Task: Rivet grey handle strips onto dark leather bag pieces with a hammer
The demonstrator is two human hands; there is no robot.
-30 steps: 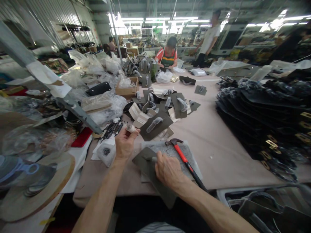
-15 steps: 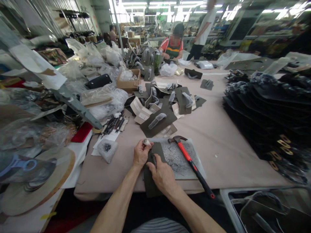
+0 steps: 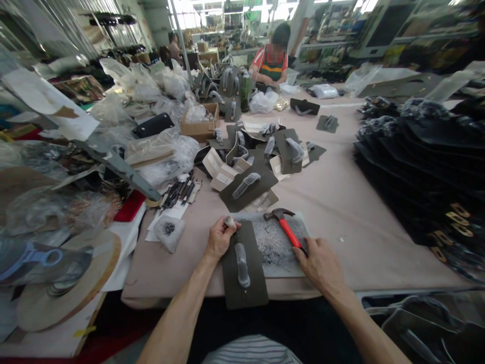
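My left hand (image 3: 220, 238) is closed around a short punch-like tool with a pale, worn top (image 3: 229, 221). It stands over the upper end of a grey-green bag panel (image 3: 254, 253). A plastic-wrapped handle (image 3: 241, 265) runs down the panel, whose lower end hangs past the table edge. To the right, my right hand (image 3: 322, 264) is wrapped around the handle of a red and black claw hammer (image 3: 288, 231). The hammer's head rests on a scuffed pale slab (image 3: 271, 268), which lies partly under the panel.
More bag panels (image 3: 248, 184) lie heaped beyond the slab. Black bags (image 3: 409, 167) are stacked at right. Several thin tools (image 3: 182, 191) and a plastic-wrapped block (image 3: 169, 233) lie left. A slanted metal post (image 3: 117, 164) crosses the left side. A person (image 3: 271, 63) sits across the table.
My right hand has left the handle on the panel and moved right onto the hammer's handle. The panel's wrapped handle now shows fully. My left hand stays in place with the tool.
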